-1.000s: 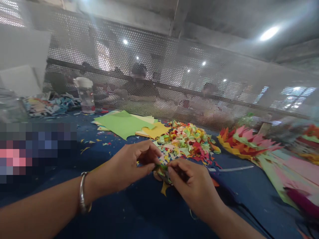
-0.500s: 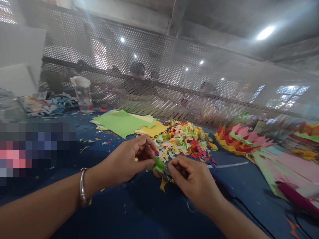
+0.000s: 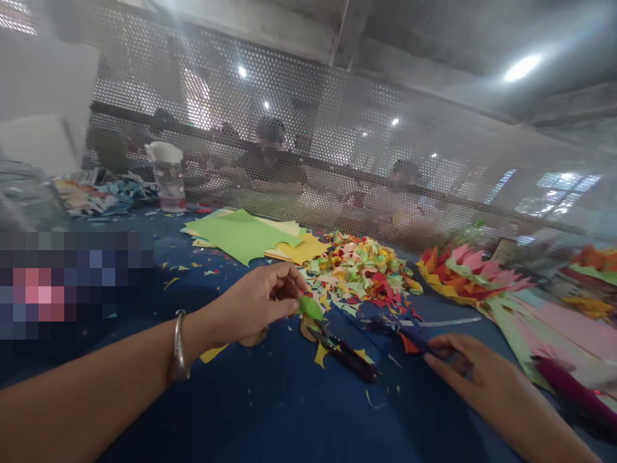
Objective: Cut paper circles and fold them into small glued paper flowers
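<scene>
A small green paper piece (image 3: 310,307), rounded like a leaf, is pinched between the thumb and fingers of my left hand (image 3: 270,297). Below it lie dark-handled scissors or pliers (image 3: 349,360), their tip near a small brown round thing (image 3: 307,329). My right hand (image 3: 465,370) has its thumb and fingers closed around the rear end of a dark blue tool (image 3: 409,333), whose exact kind I cannot make out. An orange paper scrap (image 3: 409,344) shows beside that tool. A silver bangle (image 3: 180,347) circles my left wrist.
A heap of coloured paper bits (image 3: 366,263) stands beyond my hands, beside green and yellow paper sheets (image 3: 241,236). Layered paper petals (image 3: 475,270) and a magenta tool (image 3: 571,389) are at right. A cup (image 3: 166,177) stands before the perforated screen (image 3: 308,122).
My right hand has left the green paper and moved right to the dark blue tool, which has turned and shifted left. The dark-handled tool now lies uncovered. My left hand keeps the paper.
</scene>
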Demonstrator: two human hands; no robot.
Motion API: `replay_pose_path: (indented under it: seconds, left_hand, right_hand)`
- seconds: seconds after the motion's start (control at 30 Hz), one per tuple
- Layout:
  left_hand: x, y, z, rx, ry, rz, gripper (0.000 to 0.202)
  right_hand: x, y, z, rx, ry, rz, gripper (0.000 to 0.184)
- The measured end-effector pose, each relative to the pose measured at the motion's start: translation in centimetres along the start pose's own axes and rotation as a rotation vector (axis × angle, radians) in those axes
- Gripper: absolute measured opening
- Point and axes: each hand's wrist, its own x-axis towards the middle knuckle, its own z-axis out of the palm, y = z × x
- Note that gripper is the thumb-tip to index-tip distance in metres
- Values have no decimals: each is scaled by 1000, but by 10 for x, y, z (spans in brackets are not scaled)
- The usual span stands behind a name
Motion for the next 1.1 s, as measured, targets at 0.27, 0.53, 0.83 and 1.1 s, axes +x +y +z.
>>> replay_pose_path:
  seconds: [0.27, 0.53, 0.83, 1.1]
  left_hand:
    - [1, -5, 0, 28, 7, -31, 15]
    - [5, -9, -1, -39, -7, -34, 16]
    - [5, -9, 0, -66, -4, -62, 15]
    - [1, -4, 3, -108, -11, -77, 14]
  right_hand:
    - [11, -11, 1, 250, -129, 89, 20]
    - [-8, -26, -19, 1281, -206, 496, 22]
    - [-12, -58, -12, 1954, -337, 308, 20]
    - [-10, -89, -8, 2033, -382, 182, 18]
